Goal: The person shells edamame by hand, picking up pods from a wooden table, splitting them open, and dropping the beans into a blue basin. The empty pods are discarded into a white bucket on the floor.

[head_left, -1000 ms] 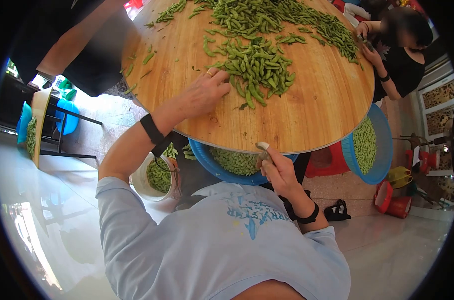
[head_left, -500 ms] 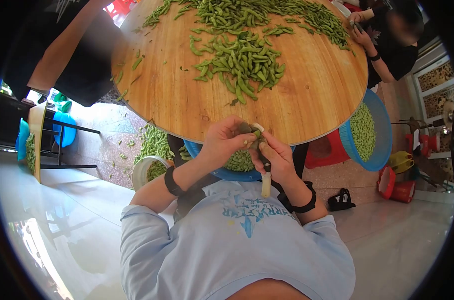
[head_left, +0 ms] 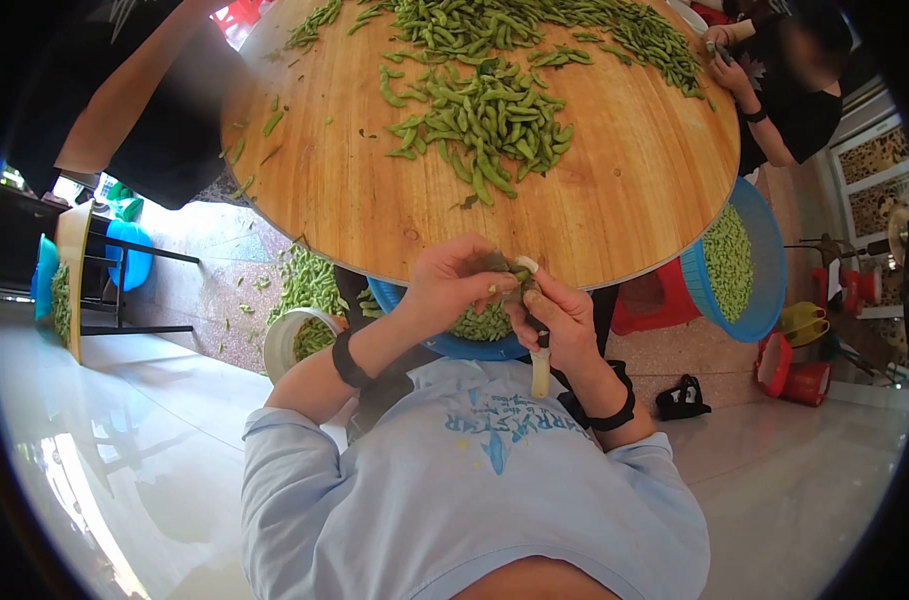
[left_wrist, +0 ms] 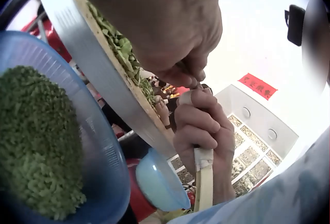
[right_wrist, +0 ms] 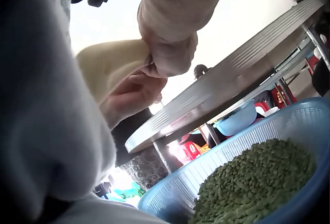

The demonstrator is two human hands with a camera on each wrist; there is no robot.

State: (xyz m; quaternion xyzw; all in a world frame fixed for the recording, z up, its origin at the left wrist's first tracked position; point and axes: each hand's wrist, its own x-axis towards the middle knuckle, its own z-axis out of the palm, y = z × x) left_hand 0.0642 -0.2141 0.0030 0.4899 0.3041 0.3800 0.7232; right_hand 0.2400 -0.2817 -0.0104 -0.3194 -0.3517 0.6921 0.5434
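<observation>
A small green pod (head_left: 522,274) is pinched by the thumb and fingers of the left hand (head_left: 453,283). A pale handle (head_left: 541,375) is gripped by the right hand (head_left: 558,318), with the fingers curled round it. What is at the other end of the handle cannot be told, as it is mostly hidden. A pale wrap (left_wrist: 185,98) is worn on the right hand. The two hands are held close together by the near edge of a round wooden table (head_left: 615,215), and the pod is held in the spot where they meet. Below them, a blue basket (right_wrist: 175,190) is seen, and shelled green beans (right_wrist: 258,183) are held in it. A big heap of pods (head_left: 500,120) is spread on the table top. More pods are kept in a white bucket (head_left: 281,348), and some floor pods (head_left: 305,285) are scattered beside it. Off to the right, another blue basket (head_left: 768,265) is filled with beans. Two other people (head_left: 810,110) are seen at the table.
</observation>
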